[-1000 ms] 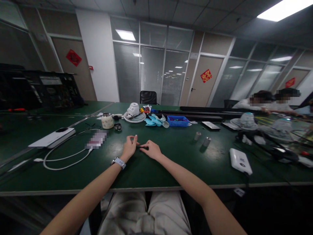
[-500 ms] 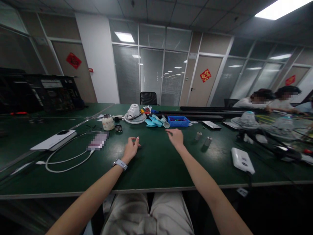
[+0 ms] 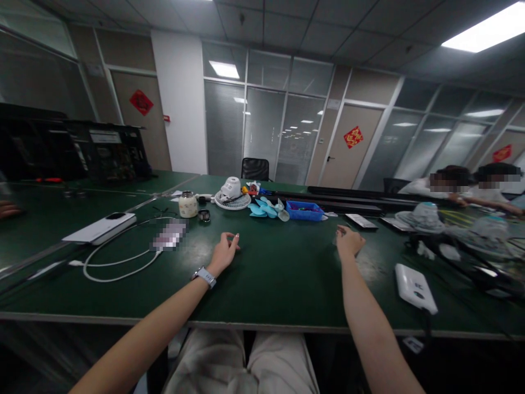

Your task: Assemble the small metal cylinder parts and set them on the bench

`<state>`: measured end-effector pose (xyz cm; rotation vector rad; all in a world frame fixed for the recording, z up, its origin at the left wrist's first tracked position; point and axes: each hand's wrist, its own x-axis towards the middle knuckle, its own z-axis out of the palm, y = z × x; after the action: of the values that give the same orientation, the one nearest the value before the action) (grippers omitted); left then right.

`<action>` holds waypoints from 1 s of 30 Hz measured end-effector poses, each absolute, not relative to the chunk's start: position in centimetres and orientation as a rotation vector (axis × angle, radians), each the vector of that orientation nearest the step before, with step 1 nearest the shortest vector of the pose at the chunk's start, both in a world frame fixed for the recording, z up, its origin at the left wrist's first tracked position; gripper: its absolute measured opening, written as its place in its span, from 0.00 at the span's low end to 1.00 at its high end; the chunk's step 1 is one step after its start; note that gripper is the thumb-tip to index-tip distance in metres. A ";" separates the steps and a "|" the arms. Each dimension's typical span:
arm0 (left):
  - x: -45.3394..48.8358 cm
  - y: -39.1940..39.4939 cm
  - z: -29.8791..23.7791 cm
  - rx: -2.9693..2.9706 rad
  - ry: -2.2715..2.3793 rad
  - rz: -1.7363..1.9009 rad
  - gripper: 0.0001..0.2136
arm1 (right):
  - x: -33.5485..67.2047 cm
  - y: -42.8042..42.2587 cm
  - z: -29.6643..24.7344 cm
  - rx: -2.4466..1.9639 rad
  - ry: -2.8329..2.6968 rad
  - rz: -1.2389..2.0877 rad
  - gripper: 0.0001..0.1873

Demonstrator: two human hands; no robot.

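My left hand is over the green table, fingers loosely bent and apart, holding nothing. A watch is on that wrist. Farther right, my right hand has its fingers curled down at the spot where two small silver cylinders stood. The hand covers that spot, so I cannot make out what lies within its fingers. Beyond my hands are light-blue fan blades, a white fan body on its round grille, and a blue basket with small items inside.
Left of my hands are a patterned jar, a small dark round part, a blurred-out phone on a white cable, and a white box. A white device and tangled cables lie right. Two people sit at far right.
My right hand has moved right, from in front of the basket to the silver cylinders, which it now hides. My left hand has stayed nearly still. The view has shifted slightly.
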<state>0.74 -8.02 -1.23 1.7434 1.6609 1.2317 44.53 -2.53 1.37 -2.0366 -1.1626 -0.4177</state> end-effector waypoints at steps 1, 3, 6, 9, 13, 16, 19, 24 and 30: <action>0.7 -8.0 -1.2 1.742 1.660 1.228 0.21 | 44.5 -2.5 1.4 -2.031 -1.156 -0.452 0.16; 0.7 -8.0 -1.2 1.734 1.661 1.224 0.21 | 44.5 -2.5 1.4 -2.024 -1.132 -0.521 0.16; 0.8 -8.0 -1.2 1.724 1.665 1.218 0.21 | 44.5 -2.3 1.4 -2.039 -1.115 -0.538 0.15; 0.8 -8.0 -1.2 1.722 1.670 1.207 0.20 | 44.7 -2.0 1.2 -2.046 -1.121 -0.494 0.15; 0.8 -8.1 -1.2 1.741 1.672 1.202 0.21 | 44.9 -1.7 0.8 -2.013 -1.091 -0.497 0.16; 0.7 -8.1 -1.2 1.746 1.677 1.196 0.21 | 45.1 -1.6 0.8 -2.002 -1.076 -0.453 0.16; 0.7 -8.1 -1.1 1.744 1.681 1.175 0.21 | 45.0 -1.9 1.0 -1.991 -1.064 -0.420 0.15; 0.8 -8.1 -1.1 1.757 1.698 1.151 0.20 | 44.6 -3.8 0.5 -1.862 -0.754 -0.571 0.31; 0.7 -8.0 -1.2 1.772 1.702 1.115 0.17 | 45.1 -5.3 -1.1 -1.983 -0.599 -0.068 0.39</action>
<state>0.69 -8.00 -1.17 1.7720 1.7025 1.1149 45.07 -5.26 -1.10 -1.9834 -0.5992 -0.0676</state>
